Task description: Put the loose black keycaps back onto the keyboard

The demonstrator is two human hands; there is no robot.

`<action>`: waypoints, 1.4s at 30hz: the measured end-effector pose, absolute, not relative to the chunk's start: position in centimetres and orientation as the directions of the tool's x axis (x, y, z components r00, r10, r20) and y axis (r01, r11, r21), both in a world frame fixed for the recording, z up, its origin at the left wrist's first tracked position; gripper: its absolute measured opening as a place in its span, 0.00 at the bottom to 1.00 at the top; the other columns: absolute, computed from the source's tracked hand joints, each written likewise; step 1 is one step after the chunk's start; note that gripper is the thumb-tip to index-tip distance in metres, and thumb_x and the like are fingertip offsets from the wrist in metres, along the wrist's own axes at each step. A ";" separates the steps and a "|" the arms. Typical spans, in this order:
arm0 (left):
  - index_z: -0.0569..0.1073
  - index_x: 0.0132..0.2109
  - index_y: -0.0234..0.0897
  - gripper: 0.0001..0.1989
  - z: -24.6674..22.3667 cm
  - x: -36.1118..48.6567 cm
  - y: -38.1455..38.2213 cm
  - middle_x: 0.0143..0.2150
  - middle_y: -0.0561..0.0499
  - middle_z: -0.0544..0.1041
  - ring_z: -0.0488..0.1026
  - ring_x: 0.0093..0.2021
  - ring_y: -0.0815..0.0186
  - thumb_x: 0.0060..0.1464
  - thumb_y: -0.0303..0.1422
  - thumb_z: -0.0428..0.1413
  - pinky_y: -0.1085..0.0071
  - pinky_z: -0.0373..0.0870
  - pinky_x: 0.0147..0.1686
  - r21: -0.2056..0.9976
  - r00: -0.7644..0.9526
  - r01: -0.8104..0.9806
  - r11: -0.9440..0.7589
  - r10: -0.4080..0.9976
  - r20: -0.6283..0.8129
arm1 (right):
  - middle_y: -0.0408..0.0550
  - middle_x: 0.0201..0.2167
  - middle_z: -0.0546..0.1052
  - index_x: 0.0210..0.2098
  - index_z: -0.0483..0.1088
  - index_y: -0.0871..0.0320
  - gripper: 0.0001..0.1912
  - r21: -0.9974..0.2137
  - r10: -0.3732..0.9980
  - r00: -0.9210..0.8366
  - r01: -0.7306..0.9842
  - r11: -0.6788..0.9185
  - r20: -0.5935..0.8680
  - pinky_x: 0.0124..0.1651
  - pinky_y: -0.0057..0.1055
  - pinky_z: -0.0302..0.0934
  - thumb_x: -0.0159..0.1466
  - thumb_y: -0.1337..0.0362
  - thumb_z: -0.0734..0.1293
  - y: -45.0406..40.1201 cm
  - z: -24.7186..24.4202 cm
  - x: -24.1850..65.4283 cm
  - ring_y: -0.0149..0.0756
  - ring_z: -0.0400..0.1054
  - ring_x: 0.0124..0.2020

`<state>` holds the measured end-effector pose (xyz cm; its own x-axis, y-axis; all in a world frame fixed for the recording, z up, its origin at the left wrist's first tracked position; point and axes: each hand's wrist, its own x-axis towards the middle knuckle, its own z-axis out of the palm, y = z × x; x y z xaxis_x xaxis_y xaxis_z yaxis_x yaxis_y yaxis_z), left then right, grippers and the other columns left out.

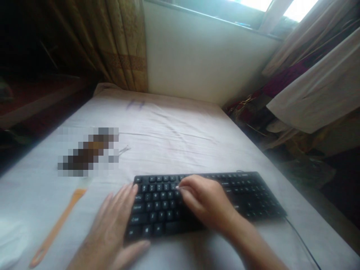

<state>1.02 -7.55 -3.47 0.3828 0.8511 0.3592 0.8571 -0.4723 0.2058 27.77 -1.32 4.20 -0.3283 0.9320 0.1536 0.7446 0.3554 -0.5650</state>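
A black keyboard [180, 227] lies on the pale sheet in front of me. Along its left end, my left hand [112, 221] rests with fingers stretched out and the thumb apart, by the front corner. My right hand [208, 200] is over the middle of the keys, its fingers pinched on a cotton swab [177, 187]. Only the swab's small white tip shows, at the upper key rows; the fingers hide the rest. Beneath the right hand and wrist, some keys are covered.
An orange brush-like tool [59, 225] lies left of my left hand. Thin sticks [123, 150] lie beside a pixelated item [87, 152]. White cloth [12, 240] is at the lower left. The keyboard's cable [302, 240] runs off right. Cloths [317, 86] hang at right.
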 end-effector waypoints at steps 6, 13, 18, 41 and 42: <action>0.44 0.73 0.36 0.47 -3.4 1.1 -7.4 0.70 0.38 0.61 0.62 0.66 0.43 0.55 0.48 0.56 0.43 0.59 0.63 0.202 0.390 0.851 -0.484 0.841 0.374 | 0.46 0.35 0.81 0.36 0.76 0.54 0.08 -0.430 0.945 -0.302 0.842 0.326 0.124 0.38 0.29 0.63 0.64 0.69 0.64 -0.9 3.4 27.0 0.37 0.75 0.35; 0.45 0.73 0.34 0.47 -3.5 1.0 -7.6 0.70 0.37 0.58 0.60 0.67 0.43 0.54 0.46 0.57 0.43 0.61 0.62 0.177 0.394 0.861 -0.478 0.845 0.362 | 0.45 0.31 0.79 0.34 0.76 0.54 0.10 -0.416 0.931 -0.353 0.836 0.358 0.092 0.36 0.27 0.62 0.62 0.70 0.63 -1.2 3.4 27.2 0.35 0.74 0.31; 0.45 0.72 0.32 0.46 -3.6 1.0 -7.7 0.70 0.35 0.59 0.60 0.67 0.41 0.55 0.46 0.56 0.42 0.62 0.61 0.167 0.403 0.857 -0.487 0.836 0.372 | 0.46 0.32 0.79 0.34 0.76 0.56 0.10 -0.463 0.932 -0.356 0.817 0.342 0.060 0.37 0.28 0.63 0.62 0.70 0.63 -1.4 3.5 27.2 0.35 0.74 0.32; 0.43 0.73 0.33 0.44 -3.0 1.3 -7.6 0.70 0.35 0.60 0.60 0.67 0.42 0.59 0.48 0.52 0.41 0.61 0.61 0.191 0.406 0.849 -0.493 0.838 0.364 | 0.43 0.29 0.78 0.32 0.76 0.55 0.10 -0.577 0.880 -0.474 0.717 0.392 0.009 0.35 0.24 0.59 0.60 0.71 0.62 -2.2 3.5 28.3 0.30 0.71 0.29; 0.43 0.73 0.33 0.44 -3.0 1.3 -7.6 0.69 0.35 0.60 0.60 0.67 0.42 0.59 0.48 0.52 0.41 0.61 0.61 0.191 0.405 0.848 -0.494 0.837 0.367 | 0.44 0.29 0.77 0.32 0.76 0.55 0.10 -0.572 0.880 -0.474 0.722 0.389 0.001 0.34 0.24 0.59 0.60 0.71 0.62 -2.2 3.6 28.3 0.30 0.70 0.29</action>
<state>1.30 -7.55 -2.96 0.4054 0.8373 0.3668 0.8482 -0.4942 0.1905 28.34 -2.22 3.56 -0.4743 0.8804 0.0007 0.7219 0.3893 -0.5721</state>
